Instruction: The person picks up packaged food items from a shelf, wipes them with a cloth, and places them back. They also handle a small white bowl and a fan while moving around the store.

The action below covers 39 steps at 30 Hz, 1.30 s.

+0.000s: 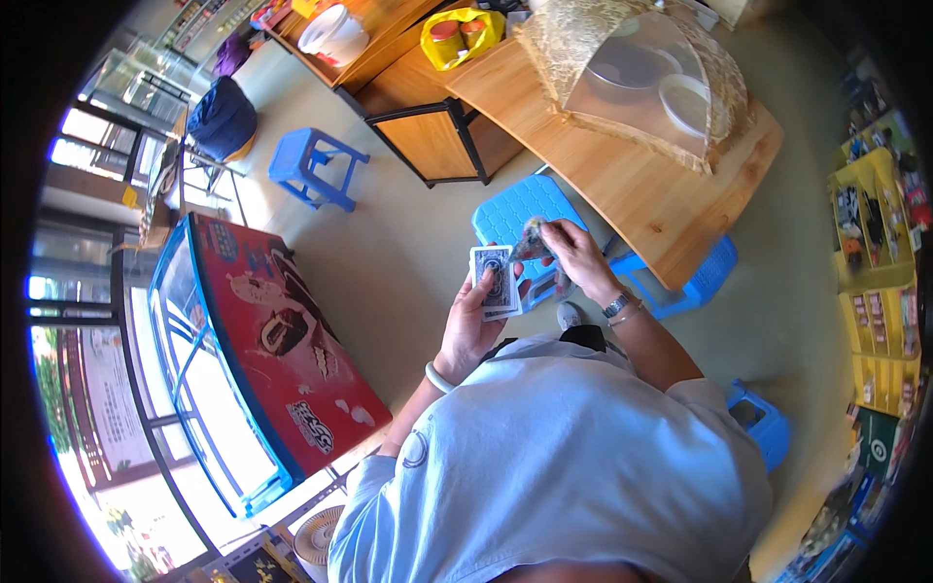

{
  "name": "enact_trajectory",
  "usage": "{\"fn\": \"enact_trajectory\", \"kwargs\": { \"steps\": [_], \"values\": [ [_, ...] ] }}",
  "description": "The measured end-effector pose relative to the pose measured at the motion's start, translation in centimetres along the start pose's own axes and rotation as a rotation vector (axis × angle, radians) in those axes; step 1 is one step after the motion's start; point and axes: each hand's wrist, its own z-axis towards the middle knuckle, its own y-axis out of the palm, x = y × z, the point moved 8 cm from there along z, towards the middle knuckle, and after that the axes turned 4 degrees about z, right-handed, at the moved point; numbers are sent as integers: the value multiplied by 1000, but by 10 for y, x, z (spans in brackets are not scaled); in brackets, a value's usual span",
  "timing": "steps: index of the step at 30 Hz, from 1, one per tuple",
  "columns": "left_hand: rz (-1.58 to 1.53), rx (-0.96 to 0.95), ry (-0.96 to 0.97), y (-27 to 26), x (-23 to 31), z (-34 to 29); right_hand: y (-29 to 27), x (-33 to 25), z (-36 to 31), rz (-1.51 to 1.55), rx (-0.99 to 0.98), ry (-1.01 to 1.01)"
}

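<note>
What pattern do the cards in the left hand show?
A dark, ornate print with a white border on the cards, seen best in the head view.

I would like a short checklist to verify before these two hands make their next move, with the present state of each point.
1. Left hand grips the rectangular black-and-white patterned cards: ok.
2. Right hand holds the crumpled greyish thin piece: ok.
3. Cards squared evenly: not ok, an edge juts out below the top card.
4. Number of cards: cannot tell.
5. Anything inside the crumpled piece: cannot tell.
</note>
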Motion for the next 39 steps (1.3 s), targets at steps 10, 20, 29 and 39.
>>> {"fn": "enact_trajectory", "kwargs": {
  "steps": [10,20,29,39],
  "values": [
    [-40,179,225,-16,30,-7,34,-29,-17,-317,-321,-264],
    [64,111,255,-16,30,1,90,-41,-42,-895,-380,-725],
    [-13,-32,182,-11,9,29,63,-45,-43,-1042,-322,-788],
    [46,32,23,19,-24,49,-6,-55,-50,-793,-16,-775]
  ]
}}
